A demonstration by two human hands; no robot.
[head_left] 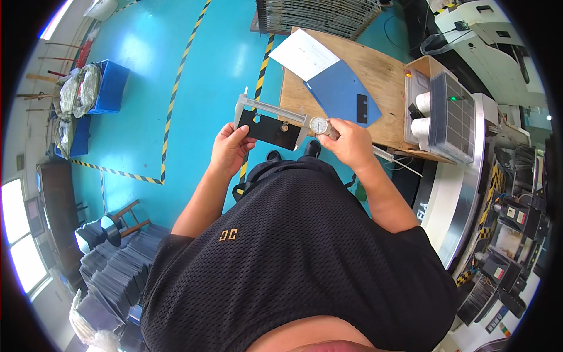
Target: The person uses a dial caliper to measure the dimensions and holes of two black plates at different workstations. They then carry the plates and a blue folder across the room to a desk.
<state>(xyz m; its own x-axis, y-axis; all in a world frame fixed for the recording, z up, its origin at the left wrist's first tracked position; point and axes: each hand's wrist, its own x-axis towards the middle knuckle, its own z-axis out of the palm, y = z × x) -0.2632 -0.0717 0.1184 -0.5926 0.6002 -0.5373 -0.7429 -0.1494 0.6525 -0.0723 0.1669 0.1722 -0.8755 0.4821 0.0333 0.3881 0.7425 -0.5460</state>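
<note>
In front of my body, over the floor, a flat black plate (268, 131) with round cut-outs lies lengthwise between the jaws of a dial caliper (318, 125). My left hand (227, 150) pinches the plate's left end between thumb and fingers, close to the caliper's fixed jaw. Wrapped round the dial end of the caliper is my right hand (350, 145), with the thumb side by the round dial. The sliding jaw sits at the plate's right end; whether it presses on the edge is too small to tell.
A wooden table (384, 67) ahead right carries a white sheet (303, 54), a blue folder (337, 88) with a small black notched plate (362, 109) on it, and a clear-lidded box (454, 120). Blue bins (111, 87) stand left, stacked grey sheets (117, 270) lower left, machinery right.
</note>
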